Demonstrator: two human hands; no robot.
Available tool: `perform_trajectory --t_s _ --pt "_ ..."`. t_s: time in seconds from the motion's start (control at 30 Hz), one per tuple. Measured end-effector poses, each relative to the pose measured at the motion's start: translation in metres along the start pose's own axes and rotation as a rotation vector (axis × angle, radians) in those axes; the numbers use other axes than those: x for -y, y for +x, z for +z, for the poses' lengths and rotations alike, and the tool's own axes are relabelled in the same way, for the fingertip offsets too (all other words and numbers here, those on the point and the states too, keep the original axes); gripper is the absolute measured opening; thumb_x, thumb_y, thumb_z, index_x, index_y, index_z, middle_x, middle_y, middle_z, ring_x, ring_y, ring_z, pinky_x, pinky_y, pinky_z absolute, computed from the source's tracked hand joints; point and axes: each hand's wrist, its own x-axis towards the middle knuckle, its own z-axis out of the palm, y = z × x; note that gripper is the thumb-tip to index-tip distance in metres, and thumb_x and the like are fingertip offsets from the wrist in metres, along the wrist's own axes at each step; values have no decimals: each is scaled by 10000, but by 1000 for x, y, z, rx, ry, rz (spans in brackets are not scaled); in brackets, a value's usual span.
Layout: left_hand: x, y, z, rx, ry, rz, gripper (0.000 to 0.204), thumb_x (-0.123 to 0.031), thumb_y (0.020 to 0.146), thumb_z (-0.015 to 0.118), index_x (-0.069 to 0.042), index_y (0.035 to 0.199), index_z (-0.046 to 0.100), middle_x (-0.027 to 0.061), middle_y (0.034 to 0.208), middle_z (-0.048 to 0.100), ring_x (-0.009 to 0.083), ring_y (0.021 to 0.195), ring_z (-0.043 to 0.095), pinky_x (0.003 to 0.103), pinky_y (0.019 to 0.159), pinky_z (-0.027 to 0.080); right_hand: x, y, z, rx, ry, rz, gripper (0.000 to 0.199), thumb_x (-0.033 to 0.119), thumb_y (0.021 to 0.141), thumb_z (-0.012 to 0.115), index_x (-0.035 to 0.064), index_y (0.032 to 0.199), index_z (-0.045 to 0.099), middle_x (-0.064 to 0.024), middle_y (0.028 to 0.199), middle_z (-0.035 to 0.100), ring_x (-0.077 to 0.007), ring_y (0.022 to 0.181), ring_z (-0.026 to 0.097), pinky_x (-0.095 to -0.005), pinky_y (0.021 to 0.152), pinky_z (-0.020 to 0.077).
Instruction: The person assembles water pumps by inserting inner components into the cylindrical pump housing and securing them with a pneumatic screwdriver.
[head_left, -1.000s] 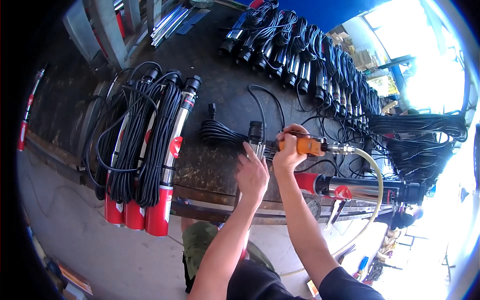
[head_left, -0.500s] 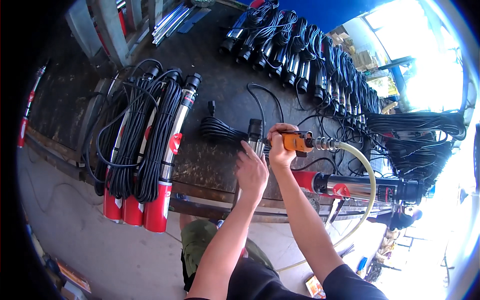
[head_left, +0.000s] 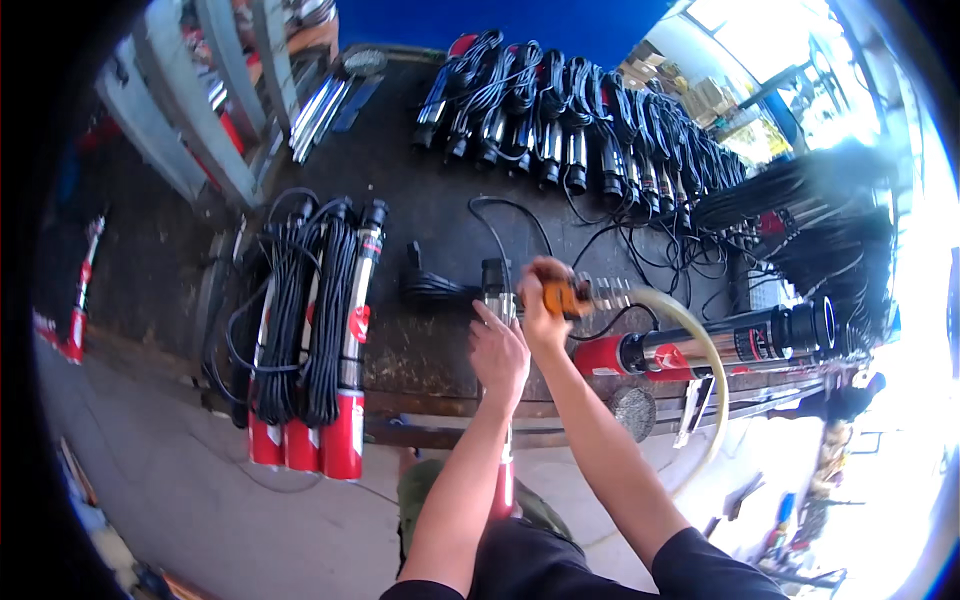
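A slim metal submersible pump (head_left: 497,303) with a black top end lies on the bench edge, pointing toward me; its red lower end shows between my forearms. My left hand (head_left: 501,358) is wrapped over the pump's body, index finger stretched toward its black end. My right hand (head_left: 541,305) grips an orange air tool (head_left: 567,297), held against or just beside the pump's upper end. Blur hides the tool's working tip. A metal coupling joins the tool to a pale air hose (head_left: 716,375). Beside the pump lies a coiled black cable (head_left: 437,287) with a plug.
On the left, several red-and-silver pumps (head_left: 343,430) with bundled cables overhang the dark bench (head_left: 420,375). Larger pumps (head_left: 690,352) lie at right. Behind, a row of cabled pumps (head_left: 550,150) runs across. Metal strips (head_left: 318,118) and a grey frame (head_left: 190,100) stand far left.
The view has shifted, so the bench items sit differently in the picture. My right hand and the air tool have moved slightly closer to the pump and blurred; my left hand keeps its hold.
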Motion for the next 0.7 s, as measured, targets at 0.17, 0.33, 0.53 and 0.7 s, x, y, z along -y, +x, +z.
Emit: perform_trajectory --t_s 0.17,0.33,0.53,0.7 --pt "-3 1 -12 66 -107 -61 697 -361 985 547 67 1469 283 243 1115 582 395 971 660 452 750 582 73 -66 -83 -52 -214 -48 201 37 870 637 38 1054 559 -57 887 593 -118 745 603 -263 685 497" --pt "-8 11 -18 -229 46 281 674 -270 930 644 27 1448 331 228 1240 541 432 1174 505 507 1030 394 84 -182 -166 -218 -241 197 196 0 727 660 -6 922 646 -98 776 634 -189 671 626 -302 643 510" --pt "-75 125 33 302 -376 469 222 -79 811 689 -18 1024 688 197 923 718 380 917 686 437 854 537 99 -284 -212 -387 -338 353 153 11 724 662 -11 874 643 -115 742 630 -207 649 620 -308 646 511" --pt "-83 169 116 361 2 608 144 -111 738 676 -61 855 744 210 932 721 400 927 693 468 870 552 111 -325 -221 -550 -322 455 148 12 725 672 5 872 651 -110 751 643 -208 672 638 -319 667 522"
